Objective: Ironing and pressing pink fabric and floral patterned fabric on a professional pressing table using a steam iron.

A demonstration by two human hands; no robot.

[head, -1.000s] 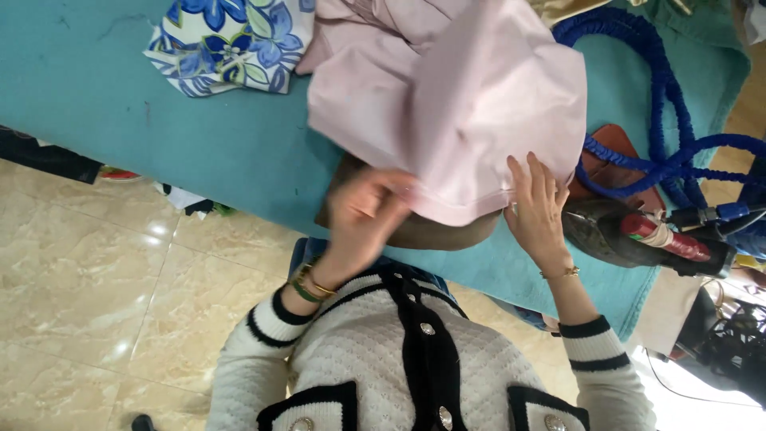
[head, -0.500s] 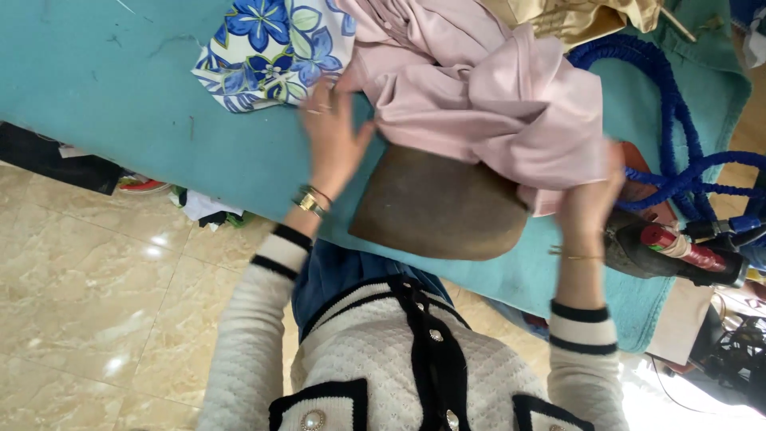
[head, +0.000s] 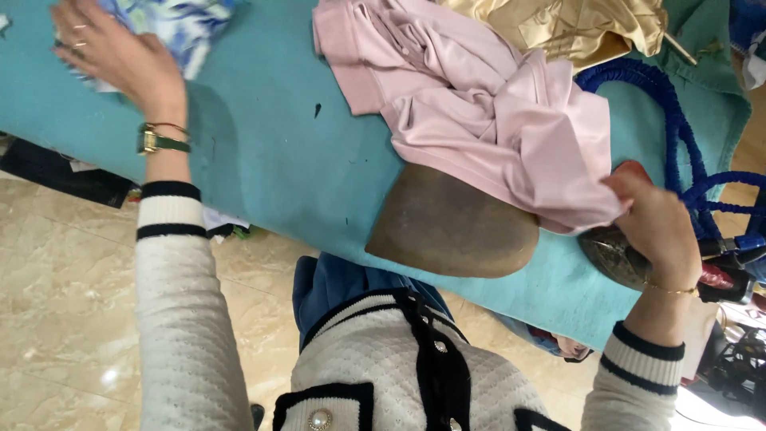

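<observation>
since half a second ago our left hand [head: 112, 52] has swung out left, away from the pink shirt [head: 479, 120], and now lies spread, fingers apart, on the floral cloth [head: 187, 20] at the table's far left corner. our right hand [head: 658, 227] has stayed at the shirt's right end, fingers pinched together on its edge.

nearest us are the cream quilted jacket with black trim and the pale, glossy marble floor [head: 64, 319]. then comes the teal table cover [head: 263, 160], a smooth felt-like sheet with a few dark specks. on its near edge sits a brown pad [head: 455, 227], rounded like a half oval, worn and matte. the shirt lies just beyond it, crumpled in soft folds, its lower edge overlapping the pad's far rim.

to do this well, we judge the right hand should keep the shirt's edge pinned so it does not slide while the left draws the floral cloth aside flat, not bunched.

by the right hand lies a dark, shiny rounded thing, perhaps an iron [head: 614, 255]; it is mostly hidden. farther off, a blue braided hose [head: 678, 120] coils, and a gold satin cloth [head: 558, 28] lies creased at the far edge.
</observation>
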